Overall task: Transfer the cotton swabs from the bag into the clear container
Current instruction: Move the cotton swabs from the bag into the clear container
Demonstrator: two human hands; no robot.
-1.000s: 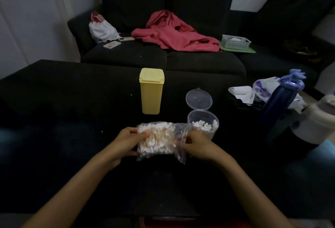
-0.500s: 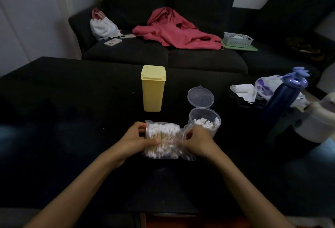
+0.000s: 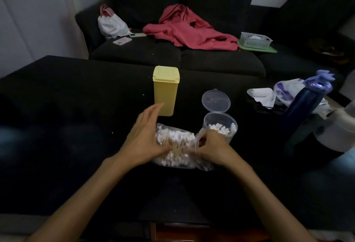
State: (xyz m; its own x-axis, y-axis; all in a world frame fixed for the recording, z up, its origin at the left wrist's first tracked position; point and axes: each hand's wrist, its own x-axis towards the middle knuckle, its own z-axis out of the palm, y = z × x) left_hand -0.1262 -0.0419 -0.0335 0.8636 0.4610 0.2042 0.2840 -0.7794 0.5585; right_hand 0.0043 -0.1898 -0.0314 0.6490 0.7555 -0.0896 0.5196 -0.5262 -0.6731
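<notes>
Two bare forearms reach in from the near edge over a black counter (image 3: 57, 107). The left hand (image 3: 143, 137) lies with its fingers straight and loose, the heel resting against the left side of a clear plastic zip bag (image 3: 173, 145) packed with white-tipped cotton swabs (image 3: 172, 139); its grip is wide and holds nothing. The right hand (image 3: 210, 146) has its fingers curled, pinching the crumpled open end of the bag at the bag's right side. The bag lies on the counter between the two hands, its wooden swab sticks showing through the film. Just beyond the right hand stands a round clear plastic container (image 3: 221, 126), touching or very nearly touching the bag's mouth, with a layer of swabs already inside and its hinged clear lid (image 3: 216, 100) tipped up behind it. Left of that, just past the left fingertips, stands a tall yellow plastic box (image 3: 166, 90) with its lid on. At the right of the counter are a dark blue bottle with a lilac cap (image 3: 305, 105) and a crumpled white and purple plastic bag (image 3: 284, 91). Farther off, a dark sofa (image 3: 134, 53) carries a red garment (image 3: 188, 32), a white drawstring bag (image 3: 111, 24), a phone (image 3: 122, 40) and a small pale green lattice basket (image 3: 255, 40).
</notes>
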